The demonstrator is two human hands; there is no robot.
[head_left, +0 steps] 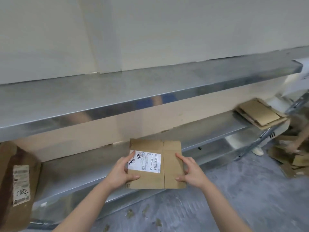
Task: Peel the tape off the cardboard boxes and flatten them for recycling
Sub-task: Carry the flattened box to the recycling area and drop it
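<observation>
Flattened box [168,164] gripped between both hands [122,171] [192,173]

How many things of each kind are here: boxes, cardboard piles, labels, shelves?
Cardboard boxes: 2, held flattened box, box at left
Cardboard piles: 2, shelf pile, floor pile
White labels: 2, middle label, left label
Metal shelves: 2, upper shelf, lower shelf
Total: 8

Flattened box [155,164] was matt brown corrugated cardboard, creased. Its label [144,161] was white paper with black print. Upper shelf [117,91] and lower shelf [75,173] were bare sheet metal: dull tops, shiny reflective front lips. Cardboard stack [260,114] at the lower shelf's right end was the same matt brown. Left-end box [15,181] looked darker and glossier. Floor [234,198] was grey, rough and scuffed. Wall [150,30] was matt off-white.
</observation>
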